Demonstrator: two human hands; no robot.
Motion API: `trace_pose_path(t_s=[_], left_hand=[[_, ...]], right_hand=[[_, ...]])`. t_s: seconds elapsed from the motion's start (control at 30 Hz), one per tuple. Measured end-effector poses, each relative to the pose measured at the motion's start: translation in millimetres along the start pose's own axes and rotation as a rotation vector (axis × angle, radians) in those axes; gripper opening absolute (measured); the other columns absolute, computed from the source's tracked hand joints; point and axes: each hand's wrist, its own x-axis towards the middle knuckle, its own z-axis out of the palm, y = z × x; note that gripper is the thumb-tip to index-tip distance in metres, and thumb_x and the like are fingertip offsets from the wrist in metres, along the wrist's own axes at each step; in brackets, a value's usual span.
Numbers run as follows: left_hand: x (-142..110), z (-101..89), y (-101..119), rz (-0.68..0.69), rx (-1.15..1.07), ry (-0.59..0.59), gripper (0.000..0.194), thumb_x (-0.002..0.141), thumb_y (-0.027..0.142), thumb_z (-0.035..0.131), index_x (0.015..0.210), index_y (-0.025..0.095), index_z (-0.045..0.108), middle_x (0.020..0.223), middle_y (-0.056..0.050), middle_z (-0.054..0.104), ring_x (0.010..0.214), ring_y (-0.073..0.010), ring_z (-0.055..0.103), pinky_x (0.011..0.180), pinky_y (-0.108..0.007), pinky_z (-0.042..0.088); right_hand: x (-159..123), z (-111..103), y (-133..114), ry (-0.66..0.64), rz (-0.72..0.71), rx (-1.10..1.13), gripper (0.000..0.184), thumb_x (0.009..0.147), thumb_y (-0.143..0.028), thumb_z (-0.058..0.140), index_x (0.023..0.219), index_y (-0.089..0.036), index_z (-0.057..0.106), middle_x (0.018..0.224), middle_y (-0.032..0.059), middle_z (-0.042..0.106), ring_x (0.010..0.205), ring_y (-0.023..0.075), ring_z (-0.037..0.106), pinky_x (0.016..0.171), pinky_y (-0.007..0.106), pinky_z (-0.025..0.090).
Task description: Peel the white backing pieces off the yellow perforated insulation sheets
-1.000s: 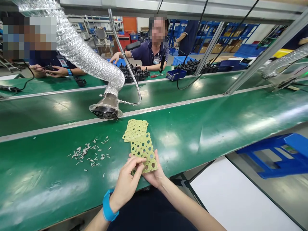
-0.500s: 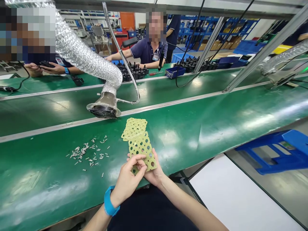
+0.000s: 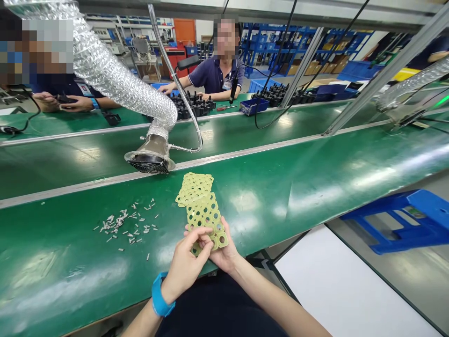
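Observation:
A pale yellow-green panel (image 3: 211,223) full of round holes rests on my right hand (image 3: 227,256), which grips its near end from below and along the right edge. Over the panel's near left corner is my left hand (image 3: 186,257), wearing a blue wristband (image 3: 162,295). Its thumb and index finger are pinched together, and whatever is between them is hidden. The far end of the held panel overlaps similar perforated panels (image 3: 195,183) on the green bench. To the left lies a scattered heap of small greyish-white pieces (image 3: 115,222).
A fume duct (image 3: 122,79) hangs down to a fan hood (image 3: 149,157) behind the loose pieces. Metal rails (image 3: 242,152) run along the green bench (image 3: 280,196). Two co-workers sit opposite, near black parts (image 3: 196,106). At right stand a blue stool (image 3: 396,220) and a white board (image 3: 347,281).
My view has shifted very slightly. Both hands keep their hold and place at the panel, and the co-worker opposite has drawn an arm slightly inward.

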Motion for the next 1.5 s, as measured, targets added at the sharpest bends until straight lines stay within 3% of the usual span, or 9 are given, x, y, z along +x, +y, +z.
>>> trace_pose_path(t_s=[0.5, 0.83, 1.17, 1.5], left_hand=[[-1.1, 3.7, -0.2, 0.019, 0.046, 0.036, 0.022, 0.083, 0.024, 0.060, 0.102, 0.020, 0.068, 0.086, -0.003, 0.071, 0.078, -0.0162, 0.066, 0.078, -0.028, 0.055], [-2.4, 10.5, 1.7, 0.034, 0.056, 0.105, 0.020, 0.082, 0.023, 0.058, 0.100, 0.020, 0.068, 0.079, -0.001, 0.070, 0.074, -0.0159, 0.066, 0.074, -0.029, 0.055], [-4.9, 10.4, 4.5, 0.038, 0.068, 0.117, 0.021, 0.083, 0.023, 0.057, 0.102, 0.019, 0.066, 0.077, -0.001, 0.069, 0.075, -0.0159, 0.065, 0.073, -0.028, 0.054], [-12.8, 12.8, 8.1, 0.333, 0.273, 0.072, 0.024, 0.091, 0.015, 0.049, 0.107, 0.021, 0.065, 0.084, -0.005, 0.070, 0.078, -0.0179, 0.066, 0.073, -0.029, 0.052]], right_hand=[[0.0, -2.8, -0.2, -0.031, -0.019, 0.012, 0.064, 0.085, -0.065, 0.048, 0.123, -0.016, 0.061, 0.115, 0.0105, 0.070, 0.118, 0.0263, 0.059, 0.102, 0.042, 0.044], [-1.8, 1.3, -1.3, -0.019, -0.011, -0.002, 0.064, 0.084, -0.066, 0.047, 0.123, -0.017, 0.061, 0.110, 0.0118, 0.071, 0.112, 0.0292, 0.062, 0.100, 0.047, 0.046], [-3.9, -0.8, -1.8, -0.034, -0.019, -0.035, 0.061, 0.086, -0.066, 0.046, 0.117, -0.016, 0.064, 0.111, 0.0118, 0.071, 0.113, 0.0271, 0.062, 0.102, 0.044, 0.043], [-2.9, -8.3, 1.7, -0.107, -0.030, -0.057, 0.064, 0.085, -0.069, 0.046, 0.118, -0.017, 0.064, 0.116, 0.0119, 0.068, 0.110, 0.0254, 0.062, 0.102, 0.042, 0.041]])
